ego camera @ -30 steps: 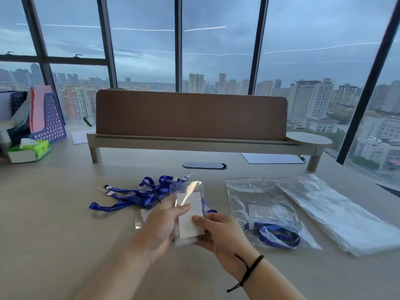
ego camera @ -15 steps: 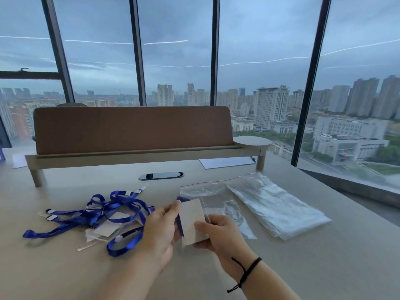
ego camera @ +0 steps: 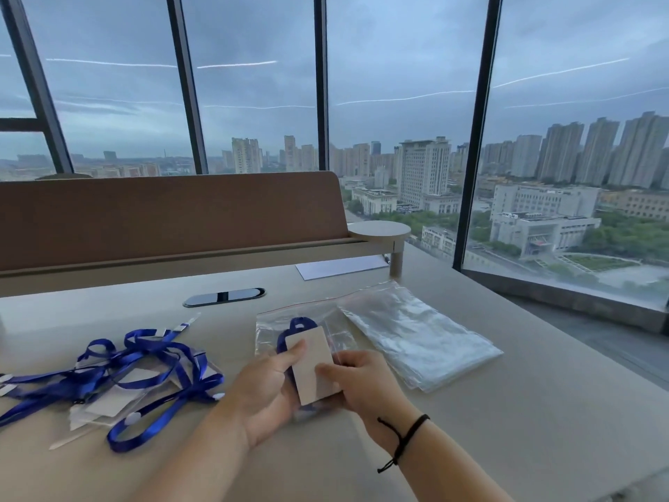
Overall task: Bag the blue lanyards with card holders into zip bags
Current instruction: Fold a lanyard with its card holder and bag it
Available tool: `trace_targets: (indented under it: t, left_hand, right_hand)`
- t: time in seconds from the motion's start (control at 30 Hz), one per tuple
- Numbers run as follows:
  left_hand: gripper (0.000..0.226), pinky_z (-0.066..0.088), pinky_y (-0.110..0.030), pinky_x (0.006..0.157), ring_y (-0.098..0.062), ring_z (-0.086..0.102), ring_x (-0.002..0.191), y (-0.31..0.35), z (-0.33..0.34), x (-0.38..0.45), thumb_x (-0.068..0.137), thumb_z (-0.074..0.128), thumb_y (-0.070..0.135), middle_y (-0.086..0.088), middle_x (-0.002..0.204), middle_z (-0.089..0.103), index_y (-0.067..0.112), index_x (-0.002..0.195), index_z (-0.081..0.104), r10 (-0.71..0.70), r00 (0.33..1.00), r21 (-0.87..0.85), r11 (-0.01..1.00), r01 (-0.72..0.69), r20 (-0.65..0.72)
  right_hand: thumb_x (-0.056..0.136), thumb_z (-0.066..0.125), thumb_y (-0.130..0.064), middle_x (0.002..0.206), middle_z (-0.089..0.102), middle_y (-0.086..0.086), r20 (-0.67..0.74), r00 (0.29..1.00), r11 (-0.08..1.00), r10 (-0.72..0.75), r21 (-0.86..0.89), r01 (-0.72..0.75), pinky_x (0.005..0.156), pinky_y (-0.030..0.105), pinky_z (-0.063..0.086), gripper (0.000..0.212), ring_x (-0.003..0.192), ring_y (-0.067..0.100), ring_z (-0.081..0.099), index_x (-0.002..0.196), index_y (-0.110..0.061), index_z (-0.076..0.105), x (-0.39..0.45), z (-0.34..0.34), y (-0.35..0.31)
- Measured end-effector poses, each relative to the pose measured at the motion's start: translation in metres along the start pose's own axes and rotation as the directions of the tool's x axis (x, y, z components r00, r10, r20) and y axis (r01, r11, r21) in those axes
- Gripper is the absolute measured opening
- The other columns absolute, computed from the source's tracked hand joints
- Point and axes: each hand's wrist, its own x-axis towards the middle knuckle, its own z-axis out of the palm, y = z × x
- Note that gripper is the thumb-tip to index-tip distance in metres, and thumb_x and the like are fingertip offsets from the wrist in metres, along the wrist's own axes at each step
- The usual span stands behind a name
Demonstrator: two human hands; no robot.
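My left hand (ego camera: 266, 387) and my right hand (ego camera: 360, 380) both grip a clear card holder with a white card (ego camera: 313, 367), held just above the desk near its front middle. A blue lanyard loop (ego camera: 298, 326) sticks out behind the card's top. Right behind the card lies a clear zip bag (ego camera: 275, 322) with a red strip along its mouth; whether the lanyard is inside it is unclear. A tangled heap of blue lanyards with card holders (ego camera: 119, 371) lies to the left of my hands.
A stack of empty clear zip bags (ego camera: 416, 333) lies to the right of my hands. A brown desk divider (ego camera: 163, 219) on a low shelf runs across the back, with a dark cable slot (ego camera: 224, 297) and a white sheet (ego camera: 340, 266) in front. Windows stand beyond.
The view has swung further right and down. My hands carried the card holder forward and right, over the zip bag, and the lanyard now shows bunched behind the card.
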Motion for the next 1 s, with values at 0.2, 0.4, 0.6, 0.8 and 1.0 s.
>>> trace_targets:
  t: [0.2, 0.4, 0.6, 0.8, 1.0]
  left_hand:
    - [0.031, 0.055, -0.064, 0.081, -0.042, 0.067, 0.106, -0.010, 0.004, 0.019, 0.103, 0.045, 0.017, -0.024, 0.116, 0.070, 0.001, 0.127, 0.059, 0.051, 0.998, -0.049, 0.997, -0.052, -0.023]
    - [0.031, 0.055, -0.061, 0.085, -0.039, 0.067, 0.107, -0.009, -0.011, 0.035, 0.102, 0.048, 0.013, -0.023, 0.113, 0.072, 0.001, 0.130, 0.055, 0.085, 0.987, -0.052, 0.994, -0.093, -0.138]
    - [0.026, 0.054, -0.066, 0.082, -0.041, 0.065, 0.108, -0.012, -0.017, 0.036, 0.101, 0.051, 0.011, -0.024, 0.118, 0.069, 0.002, 0.125, 0.058, 0.069, 0.980, -0.052, 0.995, -0.080, -0.189]
    - [0.017, 0.048, -0.066, 0.095, -0.038, 0.066, 0.097, -0.021, -0.015, 0.039, 0.099, 0.055, 0.009, -0.024, 0.114, 0.068, 0.004, 0.114, 0.059, 0.092, 0.971, 0.035, 0.996, -0.086, -0.223]
    - [0.023, 0.049, -0.067, 0.093, -0.043, 0.067, 0.105, -0.022, -0.009, 0.048, 0.099, 0.056, 0.010, -0.027, 0.115, 0.069, 0.001, 0.120, 0.057, 0.073, 0.972, 0.040, 0.997, -0.065, -0.222]
  right_hand:
    - [0.086, 0.073, -0.029, 0.091, 0.076, 0.008, -0.071, 0.995, 0.941, -0.075, -0.334, 0.047, 0.077, 0.034, 0.061, 0.022, 0.079, 0.021, 0.074, 0.094, -0.009, 0.074, 0.021, -0.029, 0.012]
    - [0.089, 0.052, -0.049, 0.120, 0.058, -0.005, -0.080, 0.940, 0.266, -0.332, -0.964, 0.011, 0.097, 0.031, 0.038, 0.039, 0.119, 0.017, 0.048, 0.114, -0.022, 0.066, 0.046, -0.091, 0.030]
    - [0.087, 0.045, -0.028, 0.072, 0.053, -0.003, -0.219, 0.925, 0.250, -0.311, -0.958, -0.143, 0.070, 0.033, 0.032, 0.024, 0.077, 0.025, 0.054, 0.067, -0.017, 0.050, 0.059, -0.103, 0.035]
    - [0.094, 0.043, -0.029, 0.068, 0.059, 0.001, -0.273, 0.862, 0.268, -0.427, -0.949, -0.168, 0.061, 0.030, 0.035, 0.033, 0.066, 0.025, 0.055, 0.067, -0.015, 0.056, 0.061, -0.103, 0.035]
    - [0.089, 0.046, -0.026, 0.051, 0.049, 0.004, -0.366, 0.844, 0.482, -0.392, -0.863, -0.150, 0.047, 0.028, 0.028, 0.039, 0.049, 0.022, 0.041, 0.052, -0.014, 0.042, 0.066, -0.107, 0.034]
